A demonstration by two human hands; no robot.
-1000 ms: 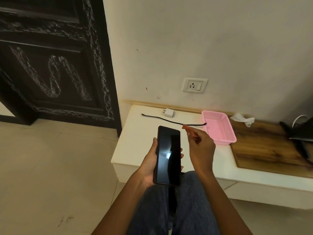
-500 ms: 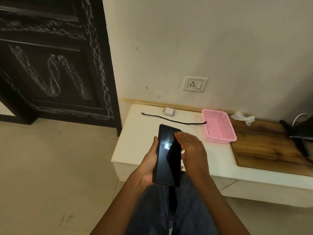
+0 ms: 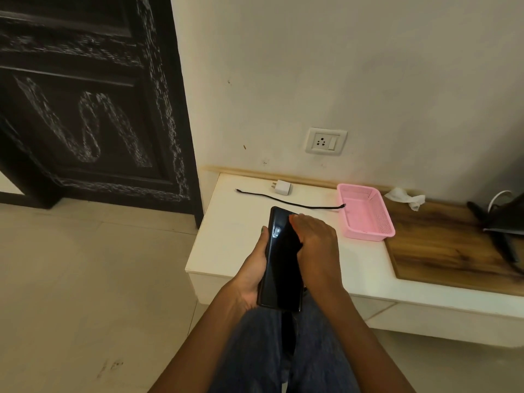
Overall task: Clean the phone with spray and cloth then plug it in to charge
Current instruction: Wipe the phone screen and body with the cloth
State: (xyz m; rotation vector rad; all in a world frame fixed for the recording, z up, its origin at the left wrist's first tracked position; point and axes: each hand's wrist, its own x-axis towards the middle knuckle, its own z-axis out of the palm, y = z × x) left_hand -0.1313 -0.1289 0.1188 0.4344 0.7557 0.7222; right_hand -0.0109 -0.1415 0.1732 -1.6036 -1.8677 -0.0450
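Observation:
My left hand [image 3: 251,275] holds a black phone [image 3: 282,265] upright over my lap, screen dark and facing me. My right hand [image 3: 316,245] lies on the phone's upper right part, fingers curled over its right edge. On the white ledge [image 3: 226,245] beyond lie a black charging cable [image 3: 286,203] and a white plug adapter [image 3: 282,187], apart from each other. A white wall socket [image 3: 325,140] sits above them. A crumpled white cloth [image 3: 405,197] lies by the wall behind the pink basket [image 3: 368,236]. No spray bottle is in view.
A wooden board [image 3: 442,251] covers the ledge's right part, with a dark object and a white wire [image 3: 502,219] at its far right. A dark carved door [image 3: 85,109] stands on the left above the tiled floor. My knees in jeans are below the phone.
My right hand, raised beside the phone a second ago, has come down onto the phone's upper right edge. The left hand and phone have stayed almost still.

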